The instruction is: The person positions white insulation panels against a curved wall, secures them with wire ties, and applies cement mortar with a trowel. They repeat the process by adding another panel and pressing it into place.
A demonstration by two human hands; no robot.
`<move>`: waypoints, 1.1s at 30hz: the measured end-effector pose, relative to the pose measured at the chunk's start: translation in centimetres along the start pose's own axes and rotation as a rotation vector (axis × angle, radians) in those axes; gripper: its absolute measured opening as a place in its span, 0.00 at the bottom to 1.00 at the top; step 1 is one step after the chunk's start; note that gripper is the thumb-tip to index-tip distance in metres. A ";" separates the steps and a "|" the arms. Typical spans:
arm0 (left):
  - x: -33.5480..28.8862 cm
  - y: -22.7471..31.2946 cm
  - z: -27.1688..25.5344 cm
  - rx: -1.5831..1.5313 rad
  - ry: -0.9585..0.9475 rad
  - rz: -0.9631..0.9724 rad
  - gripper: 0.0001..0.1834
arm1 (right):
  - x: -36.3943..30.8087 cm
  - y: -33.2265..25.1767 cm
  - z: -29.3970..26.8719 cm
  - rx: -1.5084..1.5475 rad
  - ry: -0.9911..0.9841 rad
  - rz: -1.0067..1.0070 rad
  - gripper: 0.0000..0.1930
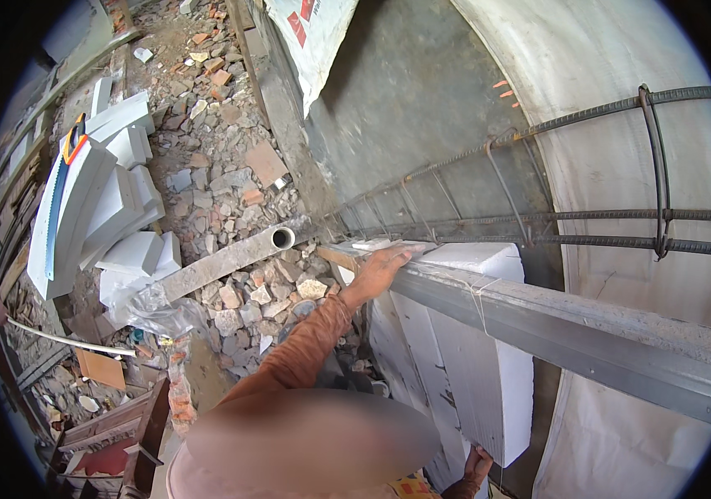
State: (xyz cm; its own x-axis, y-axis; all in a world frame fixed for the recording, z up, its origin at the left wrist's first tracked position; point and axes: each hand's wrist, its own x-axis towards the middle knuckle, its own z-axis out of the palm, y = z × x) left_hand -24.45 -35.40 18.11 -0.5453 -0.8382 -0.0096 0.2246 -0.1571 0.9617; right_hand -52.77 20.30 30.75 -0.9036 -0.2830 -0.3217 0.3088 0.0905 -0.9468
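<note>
My left hand (378,273), at the end of an orange-brown sleeve, lies with fingers stretched out over the top of a white block (480,259), beside the end of a long grey metal rail (555,328). Thin string (478,301) loops around the rail. Below the rail stands a wall of white blocks (455,358). Low down, my right hand (477,463) has its fingers curled at the bottom corner of the end block (511,399); part of this hand is hidden. A blurred rounded shape covers the lower middle.
Steel reinforcing bars (613,214) with stirrups run across the right, before white sheeting (629,75) and a grey wall (413,91). At left, a handsaw (58,208) lies on stacked white blocks (93,212). A grey pipe (226,262) crosses brick rubble (231,183).
</note>
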 end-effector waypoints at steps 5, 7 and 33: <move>1.0 1.3 1.4 0.136 -0.043 -0.113 0.28 | 0.5 0.3 -1.3 0.003 -0.014 0.028 0.46; 1.0 1.8 1.7 0.174 -0.043 -0.154 0.31 | 0.5 0.4 -1.4 -0.007 -0.006 0.026 0.45; 7.4 -0.4 2.1 -0.330 -0.078 -0.347 0.25 | 0.9 1.3 -1.1 0.037 0.038 0.007 0.29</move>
State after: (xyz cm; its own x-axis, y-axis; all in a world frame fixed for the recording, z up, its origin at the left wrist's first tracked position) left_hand -30.24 -40.45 18.24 -0.6892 -0.6676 -0.2818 0.2562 -0.5882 0.7670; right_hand -53.51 21.26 29.20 -0.9118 -0.2463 -0.3286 0.3248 0.0570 -0.9441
